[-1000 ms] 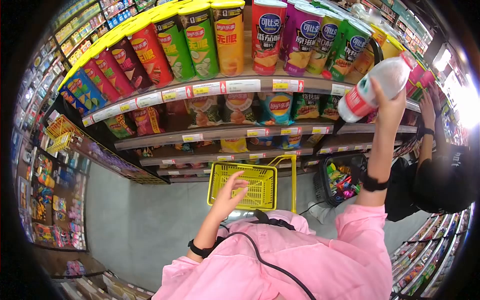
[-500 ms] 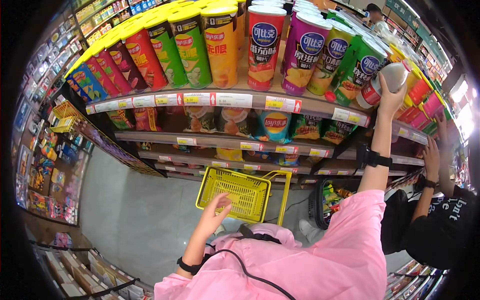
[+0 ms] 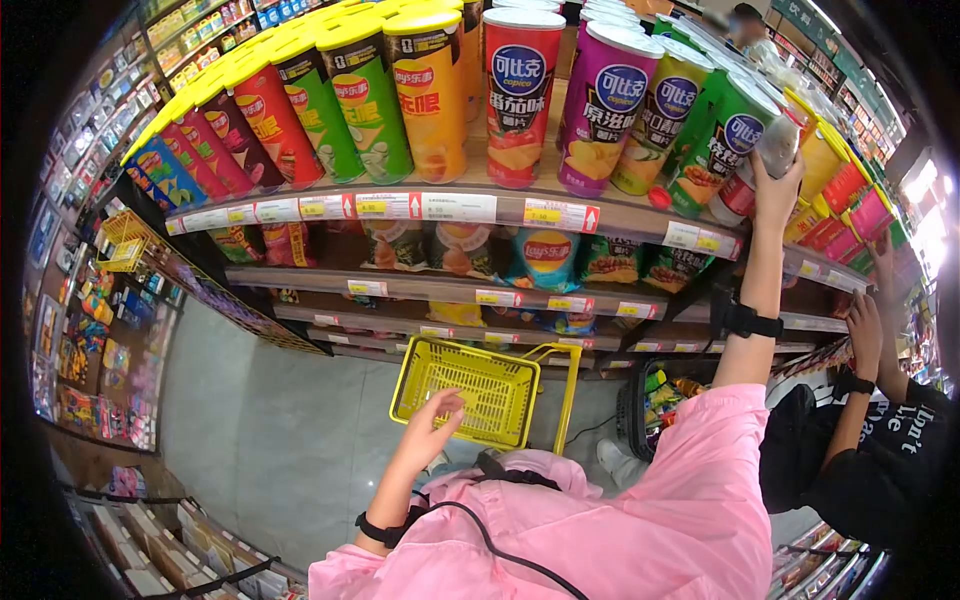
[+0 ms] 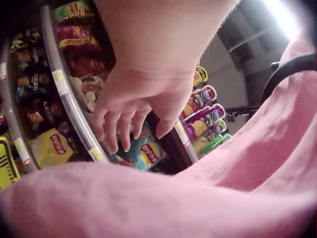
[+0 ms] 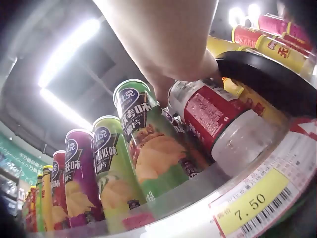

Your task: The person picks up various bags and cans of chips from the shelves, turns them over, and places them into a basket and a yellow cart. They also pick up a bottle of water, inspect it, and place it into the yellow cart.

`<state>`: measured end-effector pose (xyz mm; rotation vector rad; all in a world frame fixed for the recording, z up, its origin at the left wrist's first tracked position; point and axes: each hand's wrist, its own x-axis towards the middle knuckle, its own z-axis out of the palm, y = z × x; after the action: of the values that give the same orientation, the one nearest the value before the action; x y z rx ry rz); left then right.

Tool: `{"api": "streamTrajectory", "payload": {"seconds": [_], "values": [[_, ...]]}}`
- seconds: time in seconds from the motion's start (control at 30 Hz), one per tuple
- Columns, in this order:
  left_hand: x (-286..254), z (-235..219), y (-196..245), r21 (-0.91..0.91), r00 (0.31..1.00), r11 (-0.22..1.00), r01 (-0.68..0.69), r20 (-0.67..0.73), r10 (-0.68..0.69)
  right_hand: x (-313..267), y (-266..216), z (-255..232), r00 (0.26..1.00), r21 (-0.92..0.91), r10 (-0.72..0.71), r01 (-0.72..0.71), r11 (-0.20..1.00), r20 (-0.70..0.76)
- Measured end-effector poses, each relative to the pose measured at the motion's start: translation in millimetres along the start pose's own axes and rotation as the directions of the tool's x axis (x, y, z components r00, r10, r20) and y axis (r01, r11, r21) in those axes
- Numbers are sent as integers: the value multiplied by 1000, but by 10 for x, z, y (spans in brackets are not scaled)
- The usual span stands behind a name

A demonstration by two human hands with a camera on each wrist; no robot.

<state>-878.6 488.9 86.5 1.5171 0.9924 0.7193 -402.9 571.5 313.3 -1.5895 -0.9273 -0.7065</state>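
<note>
My right hand (image 3: pixel 775 198) reaches to the top shelf and grips a plastic bottle (image 5: pixel 210 111) with a red and white label. The bottle's clear base is close over the shelf's front edge in the right wrist view. Beside it stands a green chip can (image 5: pixel 158 156); a black curved divider (image 5: pixel 267 74) is on its other side. My fingers are partly hidden behind the bottle. Away from the shelf, my left hand (image 3: pixel 428 432) hangs with loosely bent fingers and holds nothing. In the head view it overlaps the yellow shopping basket (image 3: pixel 537 385).
Rows of chip cans (image 3: pixel 425 100) line the top shelf, with bagged chips (image 3: pixel 545 255) below. Price tags (image 5: pixel 252 208) run along the shelf edges. At the right, another person in a black shirt (image 3: pixel 880 470) reaches toward the shelf, near a dark basket (image 3: pixel 630 415) holding snacks.
My right hand has carried the bottle forward and down to the shelf beside the green can, tilting it more upright. The left hand has stayed low, still holding nothing. The view has shifted slightly.
</note>
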Motion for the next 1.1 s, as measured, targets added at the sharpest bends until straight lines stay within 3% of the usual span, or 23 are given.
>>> {"api": "streamTrajectory", "payload": {"seconds": [0.17, 0.33, 0.43, 0.47, 0.57, 0.6, 0.73, 0.87, 1.0, 1.1], "values": [[38, -27, 97, 18, 999, 1000, -12, 30, 12, -81, 67, 19, 998, -8, -60, 60, 998, -1], [49, -71, 63, 18, 998, 1000, -20, 61, 19, -263, 232, 44, 991, 18, 125, -126, 992, 47], [42, -105, 42, 19, 997, 999, -28, 78, 26, -428, 235, 50, 976, 129, 201, -212, 969, 88], [37, -116, 49, 23, 996, 999, -32, 83, 30, -494, 219, 47, 985, 207, 149, -164, 964, 86], [29, -157, 29, 18, 995, 999, -30, 95, 29, -691, -92, -88, 985, -51, -107, 101, 994, -137], [22, -169, 19, 14, 995, 1000, -27, 99, 25, -749, -247, -125, 974, -53, -153, 146, 988, -170], [-10, -224, 44, 22, 995, 998, -61, 86, 58, -937, -529, -89, 992, 146, -84, 97, 985, -91], [-36, -291, 51, 33, 995, 998, -54, 89, 51, -1089, -871, -1, 982, 126, -185, 190, 974, -48], [-47, -356, 39, 40, 995, 998, -50, 91, 46, -1256, -1321, 117, 964, 224, -255, 235, 946, 68], [-58, -391, 38, 45, 995, 997, -64, 80, 60, -1363, -1531, 300, 974, 309, -141, 81, 948, 175]]}}
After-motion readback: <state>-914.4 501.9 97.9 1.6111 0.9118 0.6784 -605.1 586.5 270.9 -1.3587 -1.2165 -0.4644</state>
